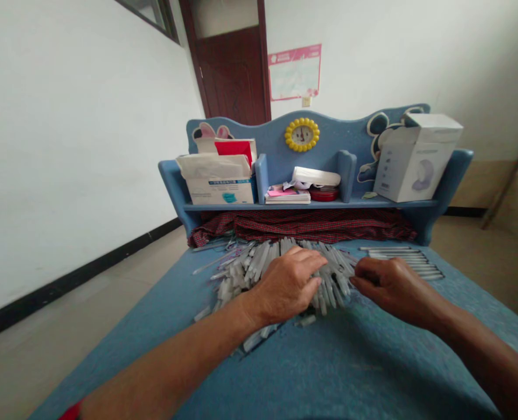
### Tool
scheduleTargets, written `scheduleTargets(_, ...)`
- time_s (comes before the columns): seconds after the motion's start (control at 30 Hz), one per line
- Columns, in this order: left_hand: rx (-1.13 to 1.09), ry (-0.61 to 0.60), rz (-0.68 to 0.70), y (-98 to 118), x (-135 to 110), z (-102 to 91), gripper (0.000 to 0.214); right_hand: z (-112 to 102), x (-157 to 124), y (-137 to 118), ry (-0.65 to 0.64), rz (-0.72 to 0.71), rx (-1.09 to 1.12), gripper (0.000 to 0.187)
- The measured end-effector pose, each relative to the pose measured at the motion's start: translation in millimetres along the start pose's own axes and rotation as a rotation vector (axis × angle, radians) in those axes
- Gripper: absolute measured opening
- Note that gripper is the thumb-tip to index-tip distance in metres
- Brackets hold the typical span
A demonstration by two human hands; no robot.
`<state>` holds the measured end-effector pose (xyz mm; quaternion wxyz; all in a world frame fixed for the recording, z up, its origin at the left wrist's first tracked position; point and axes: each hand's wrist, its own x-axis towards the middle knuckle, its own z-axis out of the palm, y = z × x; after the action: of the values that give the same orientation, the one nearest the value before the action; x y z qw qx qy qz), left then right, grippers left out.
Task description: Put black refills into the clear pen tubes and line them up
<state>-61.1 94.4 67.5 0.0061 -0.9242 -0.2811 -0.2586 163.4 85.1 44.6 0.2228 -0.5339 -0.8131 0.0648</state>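
Note:
A big heap of thin grey-white plastic sticks (259, 265) lies on the blue table (338, 361). My left hand (287, 286) rests palm down on the heap, fingers stretched flat over the sticks. My right hand (388, 283) sits at the heap's right edge with its fingers curled together in a pinch at the stick ends; what they hold is hidden. A neat row of the same sticks (405, 261) lies side by side to the right, just beyond my right hand.
A red checked cloth (303, 224) lies bunched behind the heap. Above it a blue shelf unit (311, 204) carries a white box (416, 157), a mask box (219, 184), papers and a yellow clock (301, 135). A brown door (235, 73) stands behind.

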Motion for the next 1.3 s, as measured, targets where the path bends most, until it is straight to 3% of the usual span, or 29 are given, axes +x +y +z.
scheduleTargets(0.13,0.045,-0.034,0.025,0,5,14.2,0.034,3,-2,-6,0.012,0.001,0.004,0.022)
scheduleTargets(0.47,0.163,-0.140,0.052,-10,28,35.7,0.015,10,-7,-12,0.087,-0.026,-0.049,0.022)
scheduleTargets(0.57,0.067,-0.023,0.024,-16,28,34.7,0.015,3,-7,-10,0.091,-0.015,-0.053,0.022)
scheduleTargets(0.67,-0.074,0.182,-0.025,-15,28,23.7,0.016,-1,-7,-7,0.070,-0.016,-0.074,0.022)
scheduleTargets(0.8,-0.215,0.414,-0.129,-5,28,-0.5,0.014,4,-8,-12,-0.086,-0.111,-0.136,0.024)
scheduleTargets(1.03,-0.542,0.467,-0.326,8,3,-26.4,0.017,22,-13,-22,-0.233,-0.259,-0.196,0.016)
scheduleTargets(1.3,-0.609,0.576,-0.517,-15,-31,-45.2,0.028,40,-13,-8,-0.206,-0.244,-0.286,0.014)
